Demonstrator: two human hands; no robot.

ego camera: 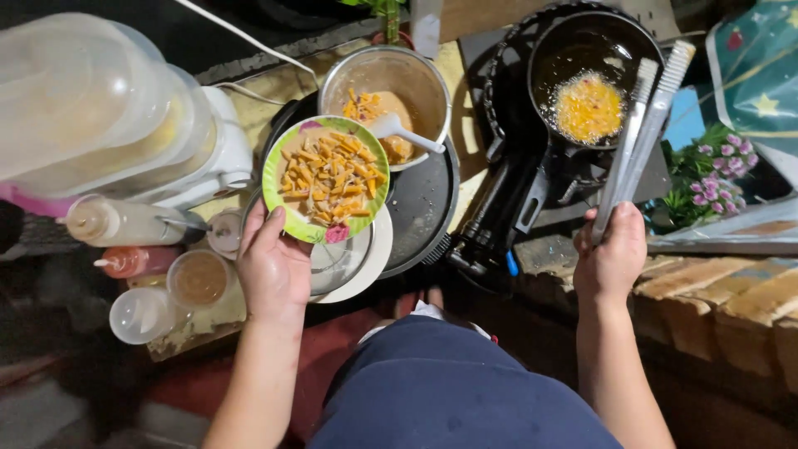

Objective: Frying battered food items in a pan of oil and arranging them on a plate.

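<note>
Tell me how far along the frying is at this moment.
Done: one orange fritter already bubbles in the black pan. In hand: the left hand holds a green-rimmed plate of battered strips; the right hand holds metal tongs. Left: the plateful is unfried, and more batter sits in the steel bowl.

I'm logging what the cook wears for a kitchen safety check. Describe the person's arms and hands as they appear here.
Both forearms are bare from elbow to wrist: no sleeves reach into view. The left hand and the right hand wear no gloves, and no rings, watch or wristband can be seen on either. The only clothing that shows is dark navy fabric across the lap, with a bit of white cloth at its upper edge.
</note>
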